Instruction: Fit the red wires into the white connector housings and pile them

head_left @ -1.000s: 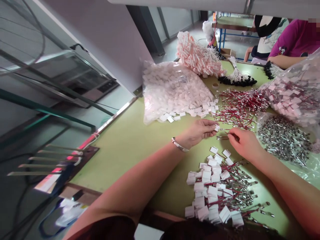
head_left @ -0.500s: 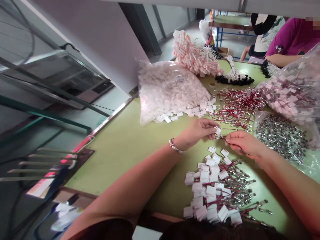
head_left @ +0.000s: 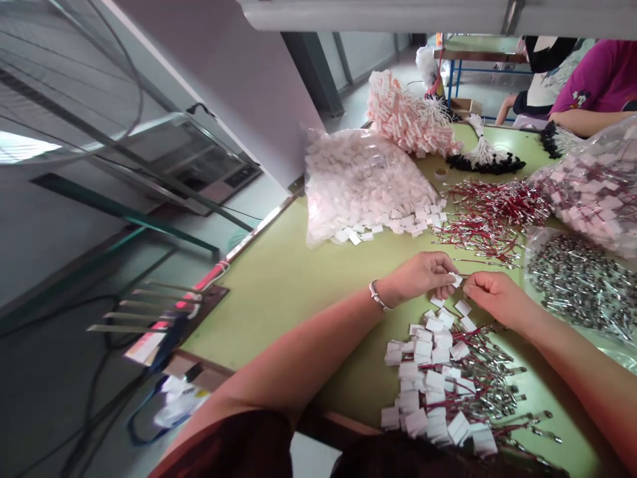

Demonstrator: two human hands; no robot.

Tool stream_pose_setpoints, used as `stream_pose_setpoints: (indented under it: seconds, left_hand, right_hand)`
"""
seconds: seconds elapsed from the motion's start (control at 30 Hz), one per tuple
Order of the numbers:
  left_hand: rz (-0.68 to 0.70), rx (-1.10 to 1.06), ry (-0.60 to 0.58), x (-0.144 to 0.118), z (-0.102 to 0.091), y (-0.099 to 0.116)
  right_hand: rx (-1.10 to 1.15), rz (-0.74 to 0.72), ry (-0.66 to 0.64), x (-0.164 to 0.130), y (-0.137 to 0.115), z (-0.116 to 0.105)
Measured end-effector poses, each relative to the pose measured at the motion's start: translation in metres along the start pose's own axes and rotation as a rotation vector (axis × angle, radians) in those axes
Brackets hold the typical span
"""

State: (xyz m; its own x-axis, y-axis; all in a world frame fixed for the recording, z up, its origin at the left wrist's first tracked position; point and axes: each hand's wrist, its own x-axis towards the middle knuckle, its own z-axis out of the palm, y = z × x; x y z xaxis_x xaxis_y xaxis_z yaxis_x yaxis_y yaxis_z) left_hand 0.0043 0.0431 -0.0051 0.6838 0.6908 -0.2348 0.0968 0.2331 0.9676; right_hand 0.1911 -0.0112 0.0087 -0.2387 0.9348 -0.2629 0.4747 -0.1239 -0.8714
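My left hand (head_left: 432,273) is closed in a pinch on a small white plastic connector housing (head_left: 455,279). Just to its right, my right hand (head_left: 492,295) is closed, its fingertips pinching a thin red wire that is mostly hidden by the fingers. The fingertips of both hands almost meet at the housing. Right below them on the table lies a pile of red wires (head_left: 462,368) with white housings at one end and metal terminals at the other. Beyond the hands is a heap of loose red wires (head_left: 490,212) with metal ends.
A clear bag of white housings (head_left: 365,182) lies behind on the green table (head_left: 279,285), some spilled out. To the right are a bag of metal parts (head_left: 582,279) and a bag of wired housings (head_left: 597,192). Pink-white bundles (head_left: 408,116) stand farther back, near a person in purple (head_left: 597,79).
The view has swung left, shifting everything rightward. Both hands have come slightly nearer to me, and the right fingertips have closed in on the housing. The short wire between them no longer shows clearly.
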Motion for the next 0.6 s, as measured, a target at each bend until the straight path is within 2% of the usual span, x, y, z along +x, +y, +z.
stream_pose_setpoints:
  seconds: [0.13,0.27,0.33,0.4,0.43,0.47,0.53,0.57,0.6]
  left_hand:
    - [0.015,-0.027,-0.05,-0.001,0.0,-0.002]
    - [0.034,0.028,0.078,0.001,0.007,-0.004]
    - [0.025,0.111,0.085,0.001,0.009,0.0]
    - [0.056,0.3,0.118,0.001,0.005,0.008]
    - [0.094,0.436,0.18,0.001,-0.001,0.013]
    - [0.168,0.593,0.294,0.002,-0.008,0.016]
    - [0.264,0.876,0.612,0.004,-0.027,0.02]
    - [0.272,0.97,0.724,0.005,-0.036,0.019]
    - [0.262,1.046,0.766,0.007,-0.045,0.017]
  right_hand:
    - [0.01,-0.021,-0.02,0.001,0.001,-0.002]
    - [-0.048,-0.06,0.091,0.004,0.002,0.001]
    - [-0.085,-0.076,0.111,0.005,0.002,0.002]
    - [-0.145,-0.091,0.096,0.003,0.001,0.003]
    - [-0.182,-0.096,0.083,0.001,0.0,0.003]
    - [-0.224,-0.107,0.062,-0.002,-0.002,0.002]
    - [-0.318,-0.169,-0.022,-0.007,-0.006,0.0]
    - [-0.362,-0.213,-0.076,-0.008,-0.007,-0.002]
    - [-0.398,-0.254,-0.115,-0.009,-0.008,-0.004]
